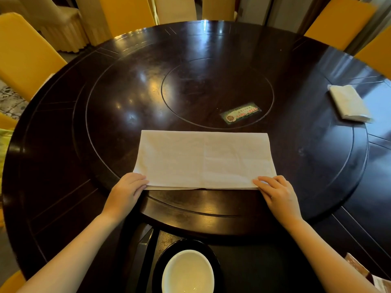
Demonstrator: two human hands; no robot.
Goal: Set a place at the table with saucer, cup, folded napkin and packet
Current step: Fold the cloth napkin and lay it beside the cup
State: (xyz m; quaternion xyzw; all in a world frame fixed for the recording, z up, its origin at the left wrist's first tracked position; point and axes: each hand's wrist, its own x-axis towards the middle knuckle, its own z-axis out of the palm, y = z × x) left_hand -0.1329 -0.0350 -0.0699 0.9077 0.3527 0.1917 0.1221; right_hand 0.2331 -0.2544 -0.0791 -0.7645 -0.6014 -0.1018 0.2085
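Nearest me, the white cup (187, 271) sits in the dark saucer (156, 269) at the near edge of the table (63, 166). Beyond it, my left grip (127, 191) pinches the folded napkin (205, 159) at its near-left corner, fingers curled, and my right grip (277, 195) pinches the near-right corner. The napkin lies flat. The packet (349, 104) lies far right, well apart.

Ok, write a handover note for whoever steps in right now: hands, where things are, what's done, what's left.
Left hand holds the near-left corner of the napkin; right hand holds its near-right corner.
The napkin lies on the turntable as a wide rectangle, apparently folded once. The white cup sits on the dark saucer at the near edge. The white packet lies at the far right.
Done: cup on saucer.
Left: finish folding, place napkin, bring packet over.
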